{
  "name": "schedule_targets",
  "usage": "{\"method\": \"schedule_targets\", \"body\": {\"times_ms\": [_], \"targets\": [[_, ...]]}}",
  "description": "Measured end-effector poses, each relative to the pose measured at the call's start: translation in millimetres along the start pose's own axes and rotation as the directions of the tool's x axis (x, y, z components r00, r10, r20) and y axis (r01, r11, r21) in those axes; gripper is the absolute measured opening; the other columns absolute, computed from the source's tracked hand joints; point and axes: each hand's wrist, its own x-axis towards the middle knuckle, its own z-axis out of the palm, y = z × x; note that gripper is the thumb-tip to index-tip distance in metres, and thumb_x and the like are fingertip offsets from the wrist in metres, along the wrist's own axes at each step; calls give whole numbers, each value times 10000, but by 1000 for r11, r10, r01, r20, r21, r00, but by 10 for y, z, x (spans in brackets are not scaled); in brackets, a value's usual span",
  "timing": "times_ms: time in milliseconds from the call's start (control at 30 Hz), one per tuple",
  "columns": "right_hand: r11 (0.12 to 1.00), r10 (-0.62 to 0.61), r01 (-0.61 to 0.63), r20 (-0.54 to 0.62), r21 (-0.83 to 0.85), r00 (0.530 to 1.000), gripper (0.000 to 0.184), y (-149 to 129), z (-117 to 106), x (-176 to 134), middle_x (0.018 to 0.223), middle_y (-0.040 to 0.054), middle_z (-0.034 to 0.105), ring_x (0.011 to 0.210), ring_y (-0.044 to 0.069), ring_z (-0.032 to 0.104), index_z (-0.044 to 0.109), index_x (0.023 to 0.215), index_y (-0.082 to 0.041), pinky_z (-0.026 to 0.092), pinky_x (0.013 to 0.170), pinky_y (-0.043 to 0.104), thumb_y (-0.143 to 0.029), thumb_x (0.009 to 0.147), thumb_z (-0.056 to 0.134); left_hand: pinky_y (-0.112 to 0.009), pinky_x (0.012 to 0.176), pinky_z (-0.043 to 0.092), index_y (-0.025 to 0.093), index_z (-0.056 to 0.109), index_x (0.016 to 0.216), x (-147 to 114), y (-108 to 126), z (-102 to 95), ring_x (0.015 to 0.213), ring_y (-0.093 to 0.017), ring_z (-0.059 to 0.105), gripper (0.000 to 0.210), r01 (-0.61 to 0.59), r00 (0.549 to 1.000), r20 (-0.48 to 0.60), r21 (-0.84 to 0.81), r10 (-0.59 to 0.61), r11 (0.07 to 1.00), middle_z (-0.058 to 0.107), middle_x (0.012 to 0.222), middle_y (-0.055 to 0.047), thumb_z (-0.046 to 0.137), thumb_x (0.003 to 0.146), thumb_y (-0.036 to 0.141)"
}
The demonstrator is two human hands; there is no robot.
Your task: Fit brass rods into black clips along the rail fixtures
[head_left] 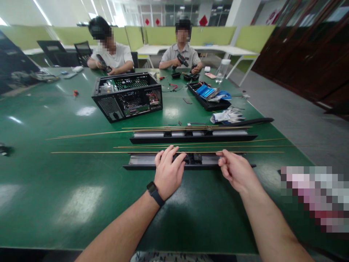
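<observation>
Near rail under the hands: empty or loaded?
Loaded: dark parts sit near the middle of the near rail, visible between the left hand and right hand.

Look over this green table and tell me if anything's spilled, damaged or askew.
Slightly askew: some thin brass-coloured rods at the far long black-edged rail slant past its left end instead of lying parallel with it. No clear spill or damage shows; pale patches on the glossy green tabletop look like reflections.

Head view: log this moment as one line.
left hand: spread over near rail | right hand: at thin rod | computer case: beyond far rail
</observation>
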Motion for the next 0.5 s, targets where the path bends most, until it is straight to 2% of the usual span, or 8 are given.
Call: {"method": "schedule_targets", "body": {"times_ms": [500], "targets": [[1000,2,-2,7,28,1000,238,23,-20,14,546,1,595,257,59,362,660,886,-120,173,234,167,-357,858,656,-495,1157,248,297,635,1220,-1,-14,-8,1393,-254,434,295,2,1000,-2,-12,-2,1000,584,1387,-72,550,944,239]]}}
